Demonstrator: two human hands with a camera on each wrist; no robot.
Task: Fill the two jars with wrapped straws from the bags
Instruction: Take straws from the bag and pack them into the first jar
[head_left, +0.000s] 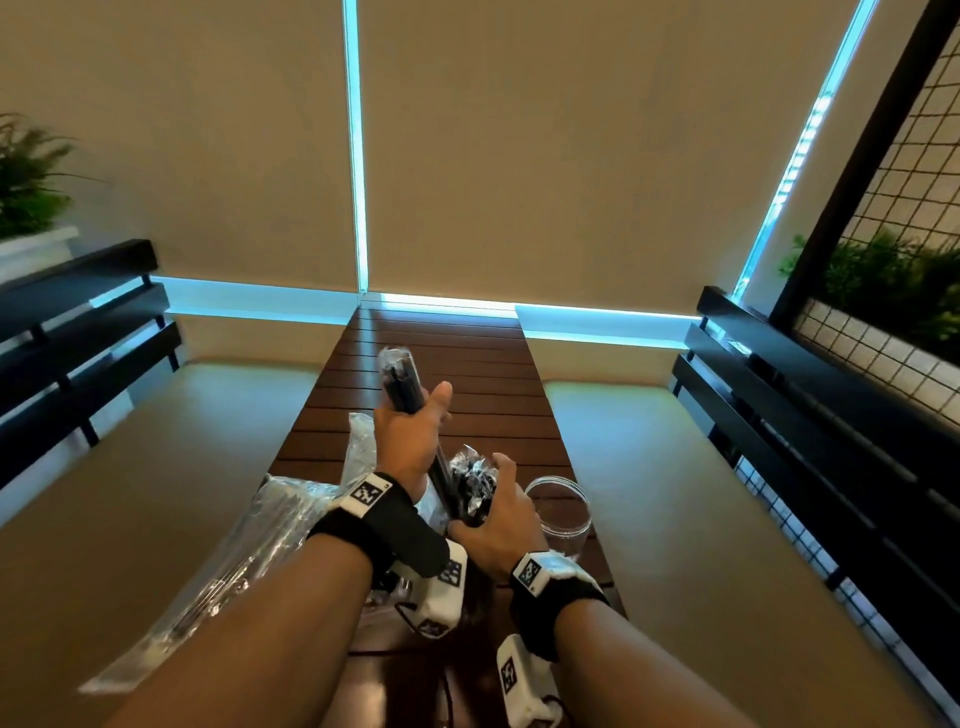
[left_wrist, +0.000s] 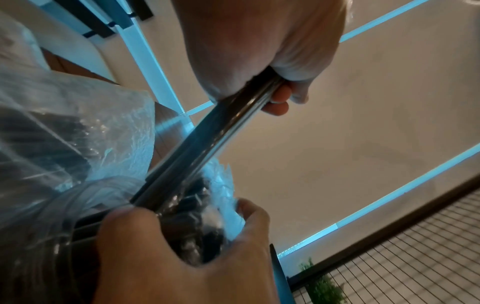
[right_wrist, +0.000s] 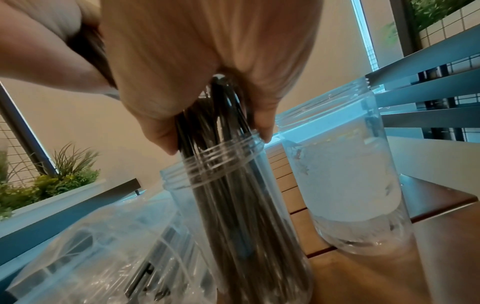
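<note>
My left hand (head_left: 414, 428) grips a small bundle of black wrapped straws (head_left: 397, 376) (left_wrist: 228, 127); the bundle slants down to the right hand. My right hand (head_left: 500, 514) (left_wrist: 182, 251) is closed round the tops of a larger bunch of straws (head_left: 471, 488) (right_wrist: 221, 174). That bunch stands inside a clear jar (right_wrist: 197, 164), which the hands hide in the head view. A second clear jar (head_left: 563, 512) (right_wrist: 348, 170) stands just to the right and holds no straws. A clear bag of straws (head_left: 244, 566) (right_wrist: 98, 246) lies on the left.
The jars stand on a narrow brown slatted table (head_left: 467, 364) between two beige benches (head_left: 675, 519). Black slatted bench backs (head_left: 831, 415) run along both sides. Planters (head_left: 26, 208) stand at the far left and behind the right wire grid.
</note>
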